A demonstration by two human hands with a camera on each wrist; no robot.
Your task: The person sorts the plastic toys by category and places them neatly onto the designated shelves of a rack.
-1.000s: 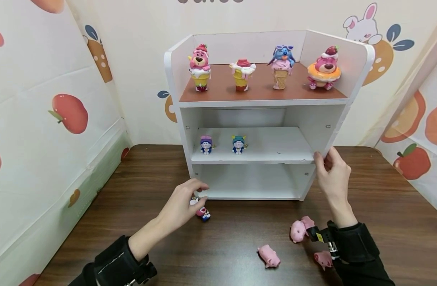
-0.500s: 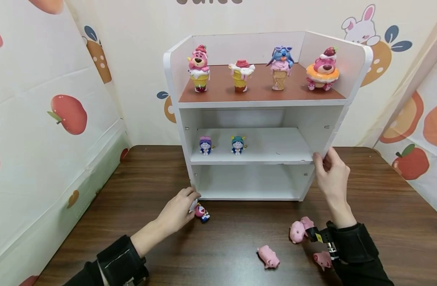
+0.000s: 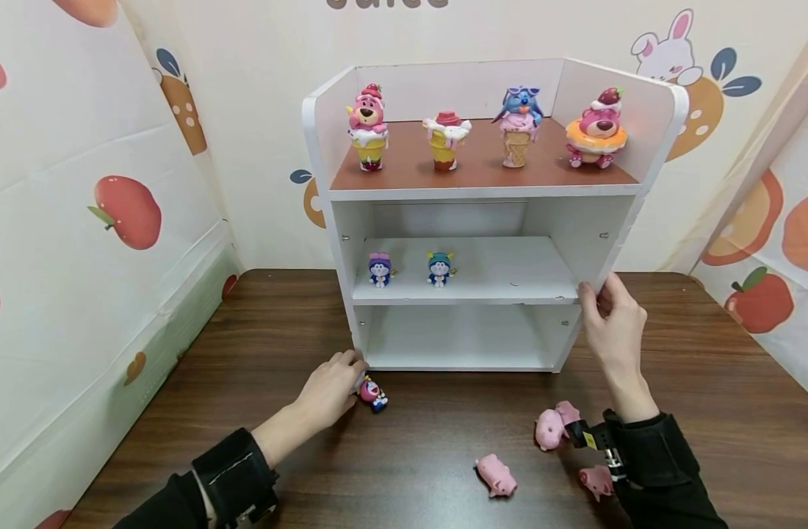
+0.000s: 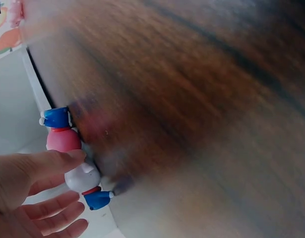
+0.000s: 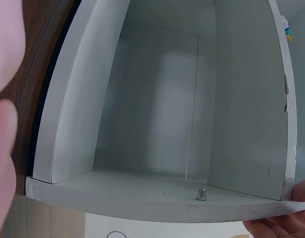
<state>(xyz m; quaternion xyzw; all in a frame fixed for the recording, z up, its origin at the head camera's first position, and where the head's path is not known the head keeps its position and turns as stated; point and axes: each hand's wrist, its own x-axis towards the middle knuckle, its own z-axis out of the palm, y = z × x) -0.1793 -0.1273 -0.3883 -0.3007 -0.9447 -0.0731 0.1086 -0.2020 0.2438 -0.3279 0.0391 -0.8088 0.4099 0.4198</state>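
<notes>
My right hand [image 3: 614, 316] grips the white shelf unit [image 3: 473, 339] by the edge of a side panel, thumb on one face, fingers on the other. My left hand [image 3: 327, 389] is down at the opposite front corner, where I count two small figurines on the table [image 3: 430, 441]: a white-and-blue figurine [image 4: 84, 179] at my thumb and forefinger, and a pink-and-blue figurine [image 4: 63, 140] just beside it. My left fingers are loosely bent, the lower ones apart; whether thumb and forefinger truly pinch the white one, I cannot tell.

Above my left hand, on the middle board, stand two little figures [image 3: 440, 270]. Higher up, well beyond both hands, are four larger ones: a bear in a cone [image 3: 368, 126], a red-topped cone [image 3: 447, 141], a blue figure on a cone [image 3: 519, 126] and a bear in a ring [image 3: 597, 132].

Closer to me than my right hand lie four pink pigs [image 3: 496, 476]: two close together beside my right wrist, one at the sleeve, one apart toward my left. My sleeve and wrist camera partly cover two of them.

From above, my left fingers hide most of the white figurine. Beside my right hand's camera, blurred pink shapes are cut off and hard to identify.
</notes>
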